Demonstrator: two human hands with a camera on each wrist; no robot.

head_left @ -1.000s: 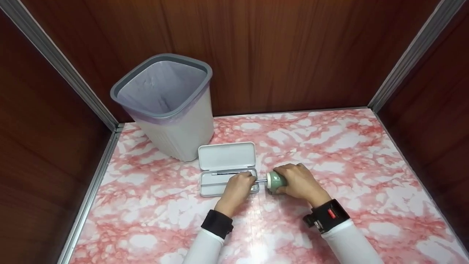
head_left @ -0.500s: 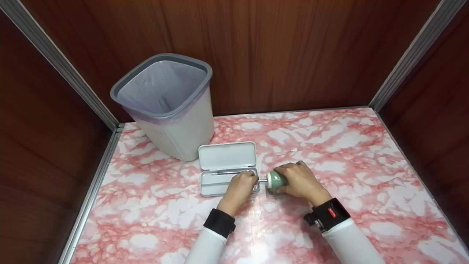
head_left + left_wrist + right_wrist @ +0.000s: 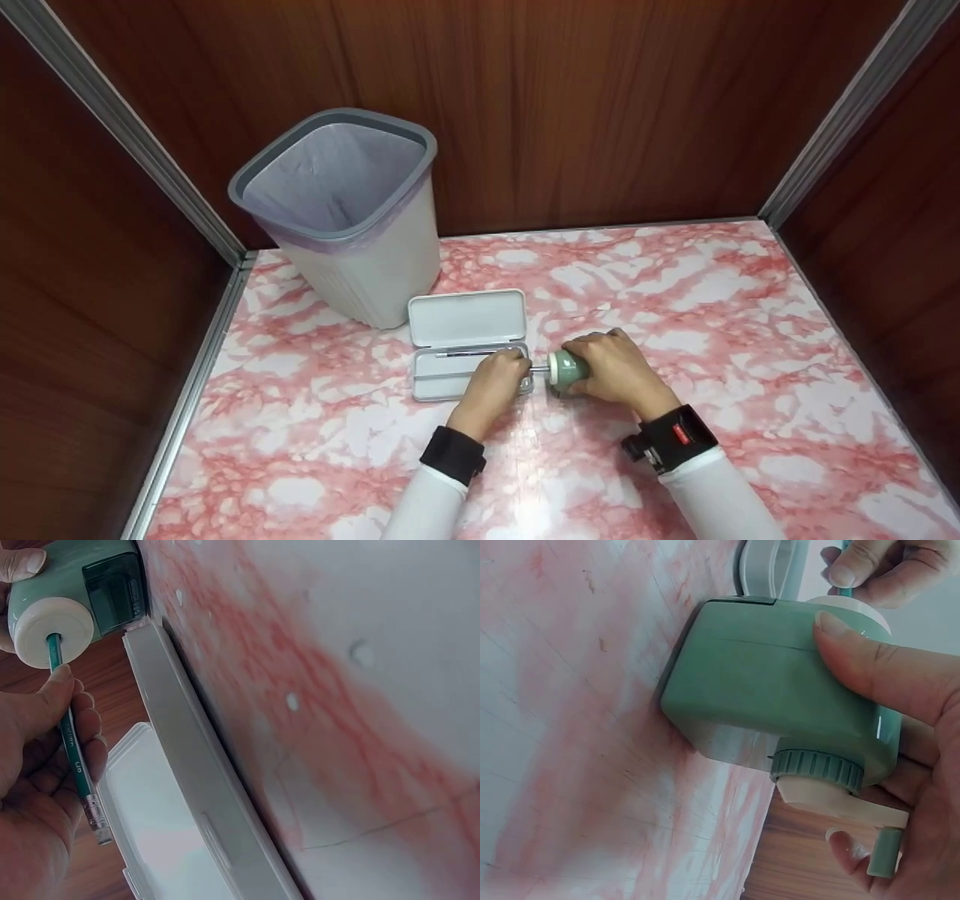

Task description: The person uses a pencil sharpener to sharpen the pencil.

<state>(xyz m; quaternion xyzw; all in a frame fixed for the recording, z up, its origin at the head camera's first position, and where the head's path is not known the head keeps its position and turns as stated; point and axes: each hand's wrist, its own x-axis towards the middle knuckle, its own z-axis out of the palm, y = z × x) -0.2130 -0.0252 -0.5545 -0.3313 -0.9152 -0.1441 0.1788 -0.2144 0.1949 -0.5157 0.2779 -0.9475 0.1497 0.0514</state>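
Observation:
My left hand pinches a dark green pencil between thumb and fingers, its eraser end trailing below the hand in the left wrist view. The pencil's other end sits in the round cream front of a green crank pencil sharpener. Around the sharpener's body curls my right hand, thumb on top. A cream crank with a green knob sticks out at the sharpener's back, close to the right fingers. Behind and beside the left hand lies an open white pencil case, with another pencil inside.
A pale waste bin with a grey rim and a purple-tinted liner stands behind the pencil case, at the back left. Dark wood panels enclose the red-and-white marbled table at the back and sides.
My left hand has shifted slightly right, nearer the sharpener, with the pencil in its grip. The right hand and the sharpener have stayed almost still.

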